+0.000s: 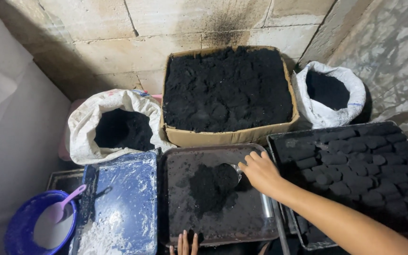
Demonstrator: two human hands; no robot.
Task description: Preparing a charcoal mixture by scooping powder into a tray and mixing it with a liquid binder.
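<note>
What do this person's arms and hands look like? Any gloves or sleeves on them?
Both hands are bare, with no gloves. The right hand leads into a forearm with no sleeve, watch or band showing. Of the left hand only a few fingertips show at the bottom edge.

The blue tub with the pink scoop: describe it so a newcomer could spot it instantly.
Start at the cardboard box of black powder against the wall, then drop to the bottom left corner, past the blue tray dusted white. The round blue tub there holds white powder and a pink scoop, unlike the black-filled sacks and trays.
</note>
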